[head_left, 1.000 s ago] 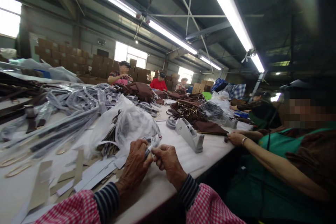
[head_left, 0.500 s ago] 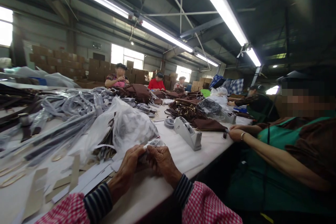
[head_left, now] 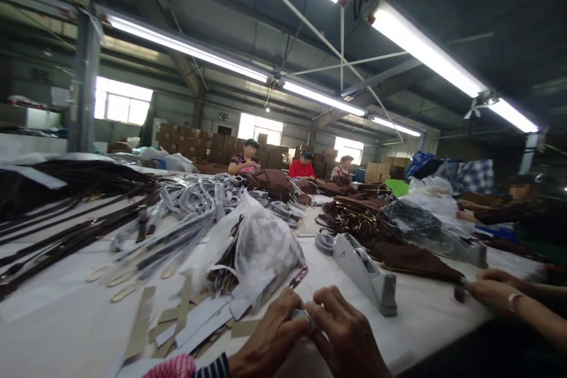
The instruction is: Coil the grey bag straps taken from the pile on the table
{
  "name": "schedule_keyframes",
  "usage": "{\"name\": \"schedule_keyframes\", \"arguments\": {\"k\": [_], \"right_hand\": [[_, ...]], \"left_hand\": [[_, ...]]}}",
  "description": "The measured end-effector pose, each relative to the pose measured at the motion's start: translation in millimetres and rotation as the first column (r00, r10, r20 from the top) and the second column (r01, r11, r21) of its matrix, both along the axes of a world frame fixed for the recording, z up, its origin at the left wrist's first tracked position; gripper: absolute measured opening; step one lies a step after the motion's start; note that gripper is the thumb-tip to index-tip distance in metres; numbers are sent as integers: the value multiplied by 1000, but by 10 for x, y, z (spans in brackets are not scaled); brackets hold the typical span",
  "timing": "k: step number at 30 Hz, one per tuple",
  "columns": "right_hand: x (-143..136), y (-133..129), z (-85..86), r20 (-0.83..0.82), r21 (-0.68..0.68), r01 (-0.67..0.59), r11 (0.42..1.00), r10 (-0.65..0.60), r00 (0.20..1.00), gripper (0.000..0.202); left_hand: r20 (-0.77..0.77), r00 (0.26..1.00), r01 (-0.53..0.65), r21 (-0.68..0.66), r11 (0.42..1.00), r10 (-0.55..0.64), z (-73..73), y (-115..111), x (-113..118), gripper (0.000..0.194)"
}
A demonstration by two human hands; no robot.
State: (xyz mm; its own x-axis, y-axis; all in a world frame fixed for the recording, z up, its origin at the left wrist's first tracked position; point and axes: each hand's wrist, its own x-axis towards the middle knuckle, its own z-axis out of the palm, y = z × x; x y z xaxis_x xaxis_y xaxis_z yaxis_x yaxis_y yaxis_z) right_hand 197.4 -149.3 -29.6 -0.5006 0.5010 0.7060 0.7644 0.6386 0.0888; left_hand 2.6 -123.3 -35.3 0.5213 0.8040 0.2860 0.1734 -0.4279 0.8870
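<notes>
One pale, glossy bundle (head_left: 301, 315), caught right now between left hand (head_left: 271, 335) and right hand (head_left: 345, 333), low over the near part of the tabletop (head_left: 427, 307). Pinching with thumb and forefinger on the left; pressing in with bent, closed fingertips on the right, tight on the same piece. Mostly hidden by the fingers, so no telling its full shape.

Looks light and soft, probably a little slippery, judging by the plastic-like sheen; hardly fragile, though perhaps easy to crease or tear if filmy. Best held at both ends, with flat fingertips and modest pressure.

Over to the containers: just beyond, a translucent white plastic bag (head_left: 266, 245), slumped, with dark strips (head_left: 227, 263) bunched at its left-hand opening. Farther left, long clear sleeves (head_left: 177, 245) with straps showing through. Nearer, loose tan and white card strips (head_left: 163, 322), spread on the tabletop. Off to the right, a grey tape dispenser (head_left: 361, 271), well within reach, and past it some brown pouches (head_left: 414, 261), contents not visible. Far back, stacked cardboard boxes (head_left: 181, 142), insides out of sight.
</notes>
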Motion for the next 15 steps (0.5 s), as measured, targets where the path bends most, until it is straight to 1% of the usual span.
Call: {"name": "schedule_keyframes", "arguments": {"k": [2,4,6,7,8,9,10,11,12,13,14,15], "right_hand": [[31,-2,-48,32,-4,11,1000,-10,999,21],[47,-16,-85,47,20,19,1000,-20,999,24],[57,-59,-61,48,11,1,1000,-2,999,24],[64,-92,-20,37,-6,-10,1000,10,999,25],[74,-128,37,16,-14,-15,1000,15,1000,29],[88,-163,103,-14,-6,-8,1000,8,1000,37],[105,-192,170,-52,20,12,1000,-11,999,48],[125,-212,228,-98,56,43,998,-37,995,57],[146,-222,271,-144,85,73,994,-60,988,62],[168,-223,291,-189,97,95,991,-75,979,62],[188,-218,286,-225,87,104,991,-82,971,58],[207,-211,257,-250,64,100,993,-81,965,52]], "left_hand": [[-75,997,36,23,999,-35,40,-57,16,12],[-143,986,87,38,995,-81,80,-146,26,20],[-178,976,136,63,989,-123,149,-237,13,24],[-182,974,154,87,984,-136,218,-263,-11,22],[-181,974,162,120,979,-139,325,-260,-50,19],[-172,977,153,173,973,-123,478,-219,-109,15],[-154,985,118,244,962,-81,677,-130,-189,12],[-129,992,43,334,942,0,916,6,-293,12],[-85,987,-82,451,889,134,1183,186,-422,12],[-33,956,-222,563,796,291,1458,395,-576,16],[45,893,-368,645,670,447,1720,615,-750,23],[141,801,-505,680,531,582,1948,822,-939,39]]}}
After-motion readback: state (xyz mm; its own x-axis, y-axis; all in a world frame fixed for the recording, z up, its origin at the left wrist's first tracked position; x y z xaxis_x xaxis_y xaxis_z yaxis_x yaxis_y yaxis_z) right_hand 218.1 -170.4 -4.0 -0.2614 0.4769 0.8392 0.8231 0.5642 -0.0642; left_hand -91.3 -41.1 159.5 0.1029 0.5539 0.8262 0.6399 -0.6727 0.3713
